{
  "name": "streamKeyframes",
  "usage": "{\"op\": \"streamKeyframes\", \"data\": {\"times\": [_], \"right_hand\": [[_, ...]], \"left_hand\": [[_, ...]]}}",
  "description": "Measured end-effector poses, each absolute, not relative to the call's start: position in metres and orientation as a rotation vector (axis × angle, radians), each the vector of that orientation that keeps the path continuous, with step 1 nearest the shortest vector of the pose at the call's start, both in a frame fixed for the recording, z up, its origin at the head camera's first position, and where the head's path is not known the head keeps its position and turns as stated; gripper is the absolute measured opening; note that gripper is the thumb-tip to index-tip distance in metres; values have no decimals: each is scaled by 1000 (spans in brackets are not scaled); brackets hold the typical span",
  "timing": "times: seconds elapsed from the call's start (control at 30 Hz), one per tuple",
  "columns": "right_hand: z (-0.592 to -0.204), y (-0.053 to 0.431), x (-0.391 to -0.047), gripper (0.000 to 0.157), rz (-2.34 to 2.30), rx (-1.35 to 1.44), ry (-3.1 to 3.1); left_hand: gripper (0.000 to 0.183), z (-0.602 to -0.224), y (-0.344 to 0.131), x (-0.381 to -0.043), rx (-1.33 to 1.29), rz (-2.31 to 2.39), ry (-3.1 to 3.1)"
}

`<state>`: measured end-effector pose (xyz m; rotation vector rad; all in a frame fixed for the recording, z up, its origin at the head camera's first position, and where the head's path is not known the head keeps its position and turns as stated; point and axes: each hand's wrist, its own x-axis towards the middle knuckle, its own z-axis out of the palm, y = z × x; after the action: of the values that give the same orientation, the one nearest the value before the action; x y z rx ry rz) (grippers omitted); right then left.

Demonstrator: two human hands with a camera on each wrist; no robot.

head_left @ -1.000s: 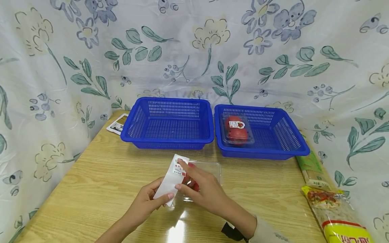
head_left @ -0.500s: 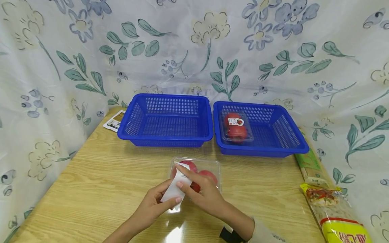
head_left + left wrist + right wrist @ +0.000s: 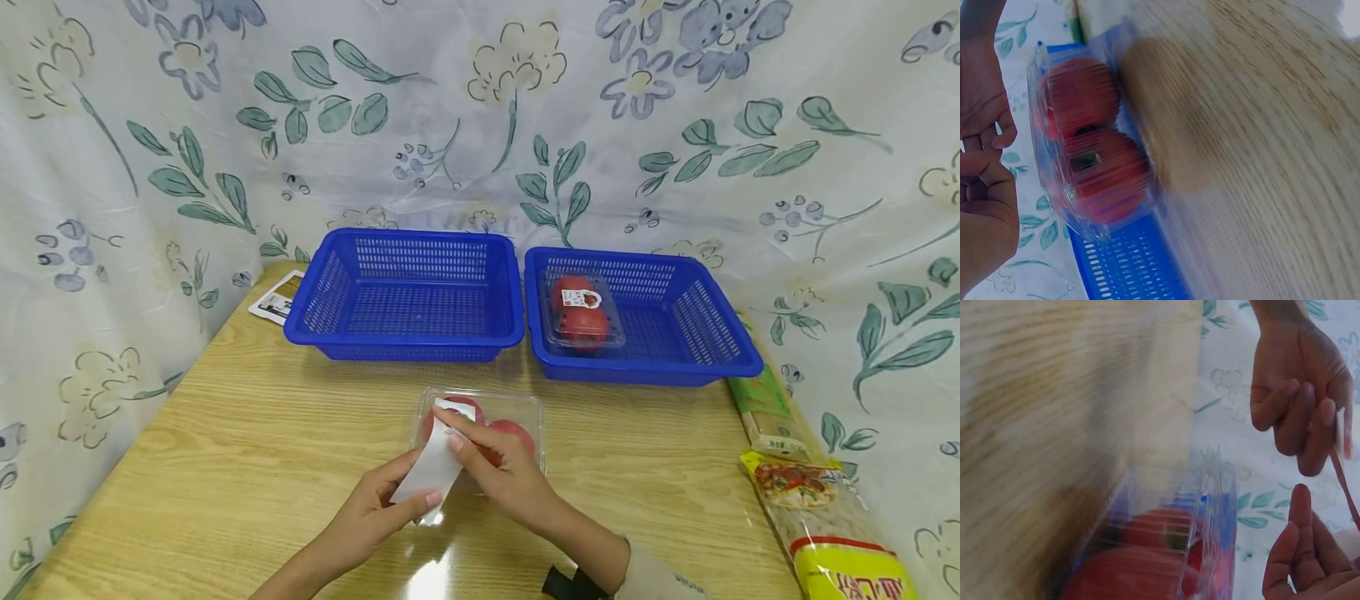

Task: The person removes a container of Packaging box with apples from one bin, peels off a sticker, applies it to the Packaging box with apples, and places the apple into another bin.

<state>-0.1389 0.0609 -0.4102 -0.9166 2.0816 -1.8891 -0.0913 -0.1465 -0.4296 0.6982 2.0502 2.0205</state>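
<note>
My left hand (image 3: 375, 504) holds the lower end of a white paper strip (image 3: 426, 473) between thumb and fingers in the head view. At the strip's upper end, my right hand (image 3: 513, 479) pinches a printed sticker label (image 3: 463, 409) with thumb and index finger; part of the label bends away from the strip. Just beyond both hands, a clear plastic box (image 3: 528, 406) of red tomatoes (image 3: 513, 433) lies on the table, partly covered by the right hand. The left wrist view shows the tomatoes (image 3: 1107, 178) through the box's ribbed side.
Behind the box stand two blue baskets. The left basket (image 3: 405, 340) is bare inside; the right basket (image 3: 652, 367) holds a labelled tomato box (image 3: 581, 308). Packaged dry food (image 3: 832, 525) lies along the right edge. A white printed card (image 3: 276, 298) sits at far left.
The strip's upper end, first flat with its label facing up, is now bent under the right fingers. The right hand's index and thumb have closed together on the label.
</note>
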Motion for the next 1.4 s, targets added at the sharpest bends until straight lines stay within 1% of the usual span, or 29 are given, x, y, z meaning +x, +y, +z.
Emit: {"op": "streamKeyframes", "data": {"times": [0.13, 0.27, 0.5, 0.63, 0.73, 0.87, 0.97, 1.13, 1.23, 1.4], "right_hand": [[-406, 65, -144, 30, -1908, -761, 2191], [-401, 73, -153, 30, -1934, -595, 2251], [-395, 88, -171, 28, -2081, -495, 2284], [-396, 93, -176, 23, -2085, -471, 2436], [-404, 95, -177, 22, -1988, -594, 2663], [-421, 96, -179, 26, -1796, -953, 2976], [-431, 96, -180, 25, -1626, -1174, 3135], [-440, 95, -180, 40, -1432, -1339, 3256], [-443, 95, -179, 44, -1371, -1369, 3286], [-446, 97, -180, 46, -1345, -1392, 3284]], "left_hand": [[44, -431, -152, -90, 630, 2006, 2088], [47, -434, -161, -89, 545, 1992, 2113], [48, -441, -185, -85, 401, 1977, 2055], [57, -443, -194, -84, 225, 1948, 2060], [64, -442, -197, -87, 19, 1918, 2101], [67, -439, -196, -99, -242, 1889, 2161], [70, -440, -196, -109, -357, 1842, 2179], [80, -448, -198, -119, -410, 1715, 2199], [82, -452, -199, -119, -406, 1667, 2207], [86, -454, -203, -112, -352, 1642, 2172]]}}
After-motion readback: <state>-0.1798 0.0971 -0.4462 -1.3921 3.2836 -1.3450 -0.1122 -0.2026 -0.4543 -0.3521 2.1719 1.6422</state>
